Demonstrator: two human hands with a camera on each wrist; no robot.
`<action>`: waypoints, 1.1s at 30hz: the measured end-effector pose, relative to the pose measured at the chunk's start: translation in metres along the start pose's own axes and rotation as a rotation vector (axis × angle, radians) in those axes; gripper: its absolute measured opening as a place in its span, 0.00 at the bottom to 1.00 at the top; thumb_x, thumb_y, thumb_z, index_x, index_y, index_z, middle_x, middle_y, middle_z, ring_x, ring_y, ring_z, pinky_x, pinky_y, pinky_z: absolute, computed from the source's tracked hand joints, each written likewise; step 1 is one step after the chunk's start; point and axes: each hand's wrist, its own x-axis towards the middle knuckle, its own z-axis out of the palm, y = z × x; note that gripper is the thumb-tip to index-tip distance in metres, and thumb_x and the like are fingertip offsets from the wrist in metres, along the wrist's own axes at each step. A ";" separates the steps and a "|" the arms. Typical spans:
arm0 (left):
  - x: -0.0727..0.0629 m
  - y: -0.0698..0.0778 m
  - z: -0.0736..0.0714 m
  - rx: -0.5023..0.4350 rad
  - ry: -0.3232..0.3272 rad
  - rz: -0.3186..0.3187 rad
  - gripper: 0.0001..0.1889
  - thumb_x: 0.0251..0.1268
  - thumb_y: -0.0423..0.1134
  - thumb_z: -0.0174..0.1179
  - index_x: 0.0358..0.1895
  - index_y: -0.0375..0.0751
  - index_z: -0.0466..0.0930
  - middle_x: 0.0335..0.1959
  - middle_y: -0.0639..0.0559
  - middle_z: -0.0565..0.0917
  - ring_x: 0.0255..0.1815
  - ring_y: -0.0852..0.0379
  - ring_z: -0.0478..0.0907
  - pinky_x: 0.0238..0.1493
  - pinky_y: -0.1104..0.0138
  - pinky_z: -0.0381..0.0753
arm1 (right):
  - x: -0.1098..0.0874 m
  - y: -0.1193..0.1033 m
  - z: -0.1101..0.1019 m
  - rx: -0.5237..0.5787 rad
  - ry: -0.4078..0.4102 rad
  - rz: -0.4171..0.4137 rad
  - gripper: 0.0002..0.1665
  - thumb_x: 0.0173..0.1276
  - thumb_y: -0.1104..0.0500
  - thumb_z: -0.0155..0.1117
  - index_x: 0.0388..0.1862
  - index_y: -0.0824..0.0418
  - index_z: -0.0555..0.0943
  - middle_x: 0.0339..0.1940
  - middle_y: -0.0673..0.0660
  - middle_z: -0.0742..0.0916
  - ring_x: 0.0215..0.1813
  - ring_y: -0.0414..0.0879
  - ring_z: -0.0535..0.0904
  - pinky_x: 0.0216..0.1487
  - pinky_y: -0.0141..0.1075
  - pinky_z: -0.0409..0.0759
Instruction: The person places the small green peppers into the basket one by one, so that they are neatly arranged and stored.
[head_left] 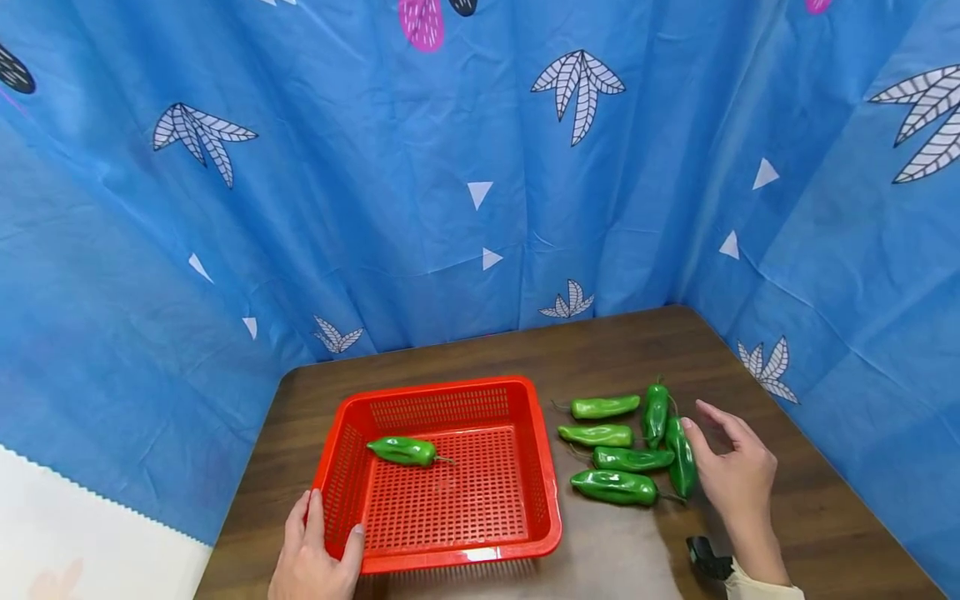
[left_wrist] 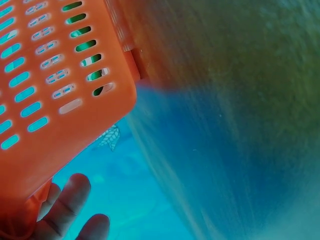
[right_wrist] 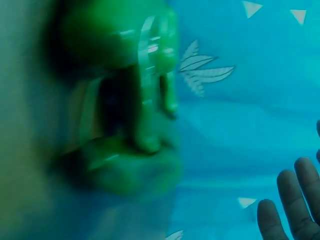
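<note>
My left hand point(head_left: 315, 554) holds the near left corner of a red plastic basket point(head_left: 551, 508), fingers at the left rim and thumb over the front rim. In the left wrist view the slotted basket wall point(left_wrist: 55, 120) rises above the fingers. One green pepper point(head_left: 402, 451) lies inside the basket. Several more green peppers lie in a group to its right, among them a long one point(head_left: 681, 458) at the right side. Beside that pepper hovers my right hand point(head_left: 738, 475), thumb and fingers spread, nothing between them. The right wrist view shows blurred peppers point(right_wrist: 135, 170) left of the fingers.
The brown wooden table point(head_left: 450, 362) carries the basket and peppers. Blue patterned curtains point(head_left: 420, 208) hang around its back and sides. A black object point(head_left: 708, 558) is at the right wrist, by the sleeve point(head_left: 761, 590). A glossy patch point(head_left: 615, 546) shows on the tabletop near the front.
</note>
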 end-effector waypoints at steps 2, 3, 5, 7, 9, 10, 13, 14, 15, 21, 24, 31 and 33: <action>0.001 0.000 -0.001 0.007 -0.013 -0.009 0.43 0.53 0.47 0.70 0.69 0.24 0.68 0.68 0.35 0.69 0.54 0.29 0.79 0.49 0.37 0.77 | -0.005 0.006 0.000 -0.029 -0.015 0.016 0.23 0.56 0.65 0.77 0.53 0.61 0.87 0.47 0.63 0.90 0.45 0.13 0.73 0.47 0.11 0.69; 0.001 0.000 -0.002 0.006 -0.019 -0.014 0.43 0.53 0.47 0.70 0.69 0.24 0.68 0.68 0.34 0.68 0.55 0.29 0.79 0.50 0.37 0.77 | -0.008 0.009 0.000 -0.045 -0.022 0.029 0.22 0.56 0.65 0.77 0.52 0.61 0.87 0.47 0.63 0.90 0.44 0.12 0.72 0.46 0.12 0.69; 0.001 0.000 -0.004 0.010 -0.035 -0.024 0.43 0.54 0.48 0.69 0.70 0.25 0.67 0.69 0.34 0.68 0.56 0.29 0.78 0.51 0.37 0.77 | -0.014 0.014 -0.001 -0.075 -0.036 0.056 0.22 0.56 0.64 0.78 0.52 0.60 0.88 0.46 0.63 0.90 0.43 0.11 0.70 0.44 0.13 0.70; 0.001 0.000 -0.005 0.014 -0.050 -0.036 0.43 0.55 0.49 0.69 0.70 0.26 0.67 0.69 0.35 0.67 0.56 0.29 0.78 0.52 0.37 0.77 | -0.019 0.019 -0.002 -0.101 -0.046 0.078 0.22 0.56 0.64 0.78 0.51 0.60 0.88 0.46 0.62 0.90 0.42 0.09 0.69 0.42 0.14 0.71; 0.000 0.000 -0.005 0.014 -0.055 -0.045 0.43 0.55 0.49 0.68 0.71 0.26 0.66 0.69 0.35 0.67 0.56 0.29 0.77 0.52 0.37 0.77 | -0.023 0.024 -0.001 -0.118 -0.059 0.090 0.22 0.56 0.64 0.78 0.51 0.60 0.88 0.46 0.62 0.90 0.42 0.09 0.68 0.41 0.14 0.72; 0.000 0.000 -0.005 0.013 -0.053 -0.047 0.43 0.55 0.49 0.68 0.71 0.26 0.67 0.69 0.35 0.67 0.56 0.29 0.77 0.51 0.37 0.77 | -0.024 0.026 -0.001 -0.122 -0.067 0.093 0.22 0.56 0.63 0.78 0.51 0.60 0.87 0.46 0.62 0.90 0.42 0.09 0.69 0.40 0.14 0.72; 0.000 -0.001 -0.005 0.007 -0.038 -0.044 0.43 0.55 0.48 0.69 0.70 0.26 0.67 0.67 0.34 0.68 0.55 0.29 0.77 0.51 0.37 0.77 | -0.027 0.030 0.002 -0.153 -0.108 0.116 0.23 0.57 0.62 0.78 0.53 0.60 0.87 0.47 0.60 0.89 0.41 0.20 0.77 0.38 0.14 0.72; 0.000 -0.001 -0.005 0.004 -0.034 -0.041 0.43 0.54 0.48 0.69 0.70 0.25 0.67 0.67 0.34 0.68 0.55 0.29 0.77 0.51 0.37 0.77 | -0.028 0.031 0.002 -0.165 -0.129 0.127 0.23 0.58 0.61 0.78 0.54 0.60 0.86 0.47 0.61 0.89 0.42 0.27 0.81 0.37 0.15 0.73; 0.000 -0.001 -0.005 0.002 -0.033 -0.039 0.43 0.54 0.48 0.69 0.70 0.25 0.67 0.67 0.34 0.68 0.55 0.29 0.77 0.51 0.37 0.77 | -0.029 0.031 0.003 -0.180 -0.155 0.144 0.23 0.59 0.59 0.77 0.55 0.59 0.86 0.48 0.61 0.88 0.44 0.35 0.83 0.36 0.16 0.74; -0.001 -0.001 -0.004 0.012 -0.045 -0.034 0.43 0.55 0.48 0.69 0.71 0.26 0.66 0.68 0.33 0.67 0.56 0.28 0.77 0.50 0.37 0.78 | -0.033 0.035 0.004 -0.235 -0.323 0.219 0.31 0.63 0.51 0.74 0.62 0.62 0.80 0.51 0.69 0.84 0.47 0.63 0.84 0.31 0.34 0.83; -0.002 -0.002 -0.002 0.011 -0.035 -0.016 0.43 0.55 0.47 0.69 0.71 0.26 0.67 0.67 0.33 0.67 0.54 0.28 0.78 0.49 0.37 0.78 | -0.034 0.039 0.004 -0.241 -0.349 0.225 0.34 0.62 0.50 0.75 0.63 0.64 0.79 0.50 0.71 0.83 0.42 0.63 0.85 0.29 0.38 0.83; -0.002 -0.003 -0.001 0.014 -0.038 0.003 0.42 0.55 0.47 0.69 0.70 0.25 0.67 0.66 0.33 0.68 0.53 0.28 0.78 0.48 0.37 0.78 | -0.035 0.043 0.005 -0.261 -0.351 0.256 0.35 0.58 0.53 0.78 0.61 0.67 0.79 0.49 0.74 0.84 0.41 0.64 0.85 0.34 0.47 0.82; -0.001 -0.002 -0.002 0.023 -0.071 -0.014 0.43 0.56 0.48 0.69 0.71 0.25 0.66 0.67 0.33 0.67 0.54 0.27 0.78 0.49 0.37 0.77 | -0.035 0.045 0.005 -0.265 -0.366 0.274 0.35 0.58 0.54 0.78 0.62 0.68 0.78 0.50 0.74 0.84 0.46 0.66 0.84 0.39 0.53 0.80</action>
